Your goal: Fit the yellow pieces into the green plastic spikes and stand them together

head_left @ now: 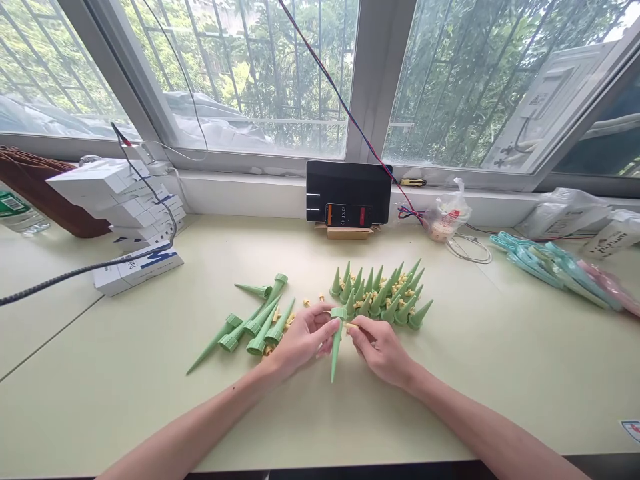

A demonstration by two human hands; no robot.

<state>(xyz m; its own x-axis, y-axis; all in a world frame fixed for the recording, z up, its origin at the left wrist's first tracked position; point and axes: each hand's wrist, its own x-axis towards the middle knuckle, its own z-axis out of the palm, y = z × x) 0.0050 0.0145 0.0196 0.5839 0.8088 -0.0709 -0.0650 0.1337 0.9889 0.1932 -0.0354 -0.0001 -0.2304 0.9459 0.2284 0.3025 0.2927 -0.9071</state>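
In the middle of the frame, your left hand (306, 333) pinches a green spike (335, 357), its tip toward the bottom; your right hand (383, 353) pinches a small yellow plug (351, 326) just beside it. The plug may slip, I think, if you press it crookedly. A careless swing could topple the standing spikes (376, 305) nearby. At upper right, a plastic bag (449, 215) holds something pale, not clear to me.
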